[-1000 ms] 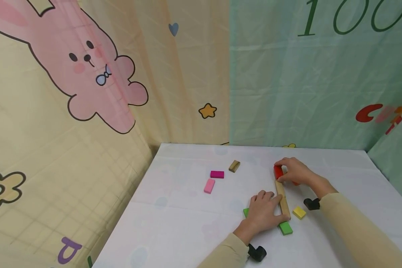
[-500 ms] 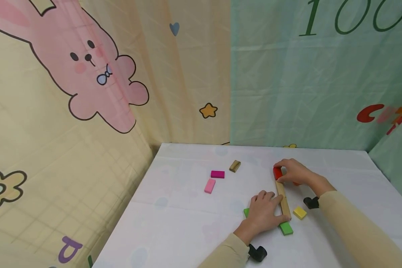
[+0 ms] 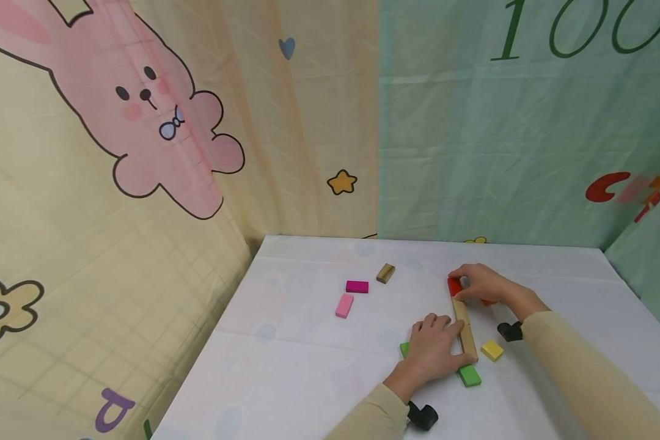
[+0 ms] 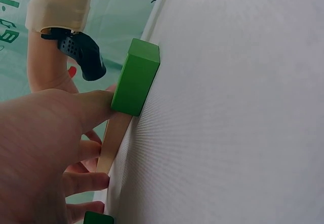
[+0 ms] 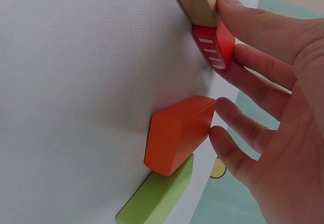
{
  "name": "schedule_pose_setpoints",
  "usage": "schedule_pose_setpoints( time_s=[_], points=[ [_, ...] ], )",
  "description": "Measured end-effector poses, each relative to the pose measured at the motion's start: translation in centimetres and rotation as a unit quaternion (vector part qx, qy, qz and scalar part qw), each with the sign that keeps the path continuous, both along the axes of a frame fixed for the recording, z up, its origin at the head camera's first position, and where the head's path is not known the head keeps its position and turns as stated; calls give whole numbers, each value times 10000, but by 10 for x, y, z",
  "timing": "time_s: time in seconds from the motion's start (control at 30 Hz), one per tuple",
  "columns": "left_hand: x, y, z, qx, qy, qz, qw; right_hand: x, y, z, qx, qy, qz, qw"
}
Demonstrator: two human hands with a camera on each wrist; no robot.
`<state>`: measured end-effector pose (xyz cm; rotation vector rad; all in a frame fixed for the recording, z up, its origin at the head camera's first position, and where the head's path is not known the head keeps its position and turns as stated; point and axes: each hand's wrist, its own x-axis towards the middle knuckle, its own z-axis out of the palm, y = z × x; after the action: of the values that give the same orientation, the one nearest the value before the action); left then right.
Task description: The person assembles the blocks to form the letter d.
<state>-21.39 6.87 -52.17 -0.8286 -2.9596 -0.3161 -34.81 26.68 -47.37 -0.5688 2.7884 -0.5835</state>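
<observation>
Two wooden blocks (image 3: 462, 327) lie end to end in a row on the white table. At their far end is a red block (image 3: 453, 286), with white stripes on one end in the right wrist view. My right hand (image 3: 486, 285) pinches this block between thumb and fingers, the thumb also touching the wooden block. My left hand (image 3: 431, 348) rests along the row, its extended fingertips against the wood and its thumb near a green block (image 3: 469, 375) at the near end. Another green block (image 3: 404, 348) is partly hidden by that hand.
An orange block (image 5: 182, 133) and a light green block (image 5: 157, 188) lie beneath my right hand. To the right of the row is a yellow block (image 3: 492, 349). Farther left are pink (image 3: 344, 305), magenta (image 3: 357, 286) and brown (image 3: 385, 273) blocks.
My right hand has lowered slightly with the red block, which now looks flatter against the wooden row. The left hand has stayed put.
</observation>
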Motion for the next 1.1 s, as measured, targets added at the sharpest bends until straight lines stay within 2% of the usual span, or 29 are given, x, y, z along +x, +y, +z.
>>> schedule_pose_setpoints(
  time_s=[0.57,0.77,1.1],
  points=[
    [2,-1,3,29,-63,-1,10000,2,0,-1,52,130,13,9999],
    [1,-2,3,62,-87,-11,9999,8,4,4,-295,-17,-351,9989],
    [2,-1,4,38,-75,12,10000,18,17,12,-522,337,-456,9970]
  ],
)
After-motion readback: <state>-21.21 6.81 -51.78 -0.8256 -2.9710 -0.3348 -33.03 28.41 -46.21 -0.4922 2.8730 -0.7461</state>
